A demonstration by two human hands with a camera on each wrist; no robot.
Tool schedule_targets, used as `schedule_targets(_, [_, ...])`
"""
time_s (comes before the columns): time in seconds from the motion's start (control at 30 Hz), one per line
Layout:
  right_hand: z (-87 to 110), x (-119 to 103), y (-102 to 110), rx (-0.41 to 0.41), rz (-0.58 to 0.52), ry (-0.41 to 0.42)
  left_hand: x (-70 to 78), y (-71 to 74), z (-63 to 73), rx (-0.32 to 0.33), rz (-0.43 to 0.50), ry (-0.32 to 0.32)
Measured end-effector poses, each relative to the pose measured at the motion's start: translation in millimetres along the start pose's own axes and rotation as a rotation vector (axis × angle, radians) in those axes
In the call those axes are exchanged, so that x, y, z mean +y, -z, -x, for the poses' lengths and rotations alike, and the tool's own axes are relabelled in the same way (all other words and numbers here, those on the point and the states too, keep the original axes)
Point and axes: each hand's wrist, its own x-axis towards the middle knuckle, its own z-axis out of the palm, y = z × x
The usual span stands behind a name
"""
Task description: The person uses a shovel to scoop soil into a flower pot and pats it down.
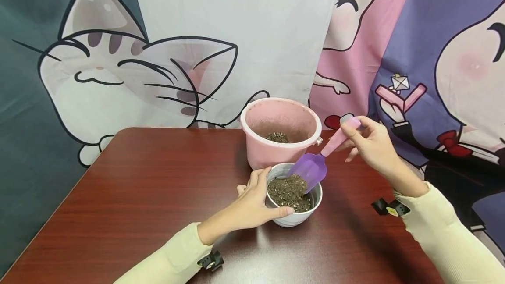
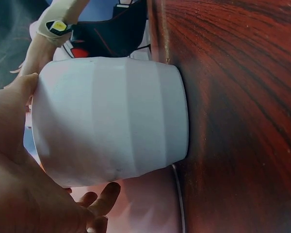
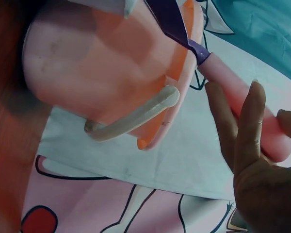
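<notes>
Cream sleeves (image 1: pixel 438 227) foremost, a spread left hand (image 1: pixel 252 203) grips a round white pot (image 1: pixel 292 220); the right hand (image 1: pixel 371 143) pinches a pink-handled, translucent purple scoop (image 1: pixel 315 163) slanting lengthwise down-left, blade-first, into brown soil (image 1: pixel 286 194) there.

The head view looks forward and down from above the desk (image 1: pixel 158 196), the widest of the three, reaching to the patterned cloth (image 1: pixel 236 8) behind; the pink bucket (image 1: pixel 272 156) shows in all of them. The left-wrist view, low, very near and turned sideways, faces the wall of the white pot (image 1: pixel 291 220), while the right-wrist view, also turned, looks past the scoop (image 1: pixel 314 169) at the bucket's side.
</notes>
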Motion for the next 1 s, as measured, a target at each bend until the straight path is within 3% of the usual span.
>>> schedule_targets(0.07, [1.3, -1, -2, -0.005, 0.028, 0.073, -0.4, 0.0, 0.0, 0.001, -0.002, -0.002])
schedule_targets(0.2, [4.4, 1, -5, -0.052, -0.018, 0.201, -0.4, -0.2, 0.1, 0.001, -0.001, 0.001])
schedule_targets(0.37, [6.1, 3, -5, -0.135, -0.115, 0.289, 0.2, -0.5, 0.5, -0.002, -0.004, 0.005])
schedule_targets(0.77, [2.9, -1, -2, -0.132, -0.149, 0.255, -0.1, 0.3, -1.2, 0.000, -0.020, -0.005])
schedule_targets(0.9, [2.9, 3, -1, -0.119, -0.187, 0.208, 0.4, 0.3, -1.5, -0.003, -0.015, -0.003])
schedule_targets(1.0, [2.1, 7, -2, -0.111, -0.219, 0.129, 0.4, 0.2, -1.4, -0.004, -0.013, -0.003])
